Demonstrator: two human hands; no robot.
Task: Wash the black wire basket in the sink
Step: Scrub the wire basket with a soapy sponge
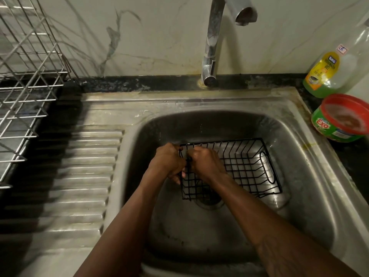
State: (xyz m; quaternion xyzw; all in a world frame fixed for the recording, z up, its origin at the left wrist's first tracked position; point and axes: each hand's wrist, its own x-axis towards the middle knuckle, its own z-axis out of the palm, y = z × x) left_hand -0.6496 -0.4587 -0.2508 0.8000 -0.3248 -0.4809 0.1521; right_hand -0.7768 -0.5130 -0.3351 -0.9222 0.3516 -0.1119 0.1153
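Note:
A black wire basket (245,166) lies in the steel sink (299,206), over the drain. My left hand (166,162) grips the basket's left end from outside, fingers curled round the wires. My right hand (203,160) is inside the basket at the same end, fingers curled on the wires beside the left hand. Whether it holds a scrubber is hidden. The basket's right end with its handle loop is bare.
The chrome tap (211,47) stands behind the sink, with no water visible. A dish-gel bottle (327,74) and a red-rimmed green soap tub (343,120) sit at the right. A ribbed drainboard (79,176) and a metal dish rack (26,76) are at the left.

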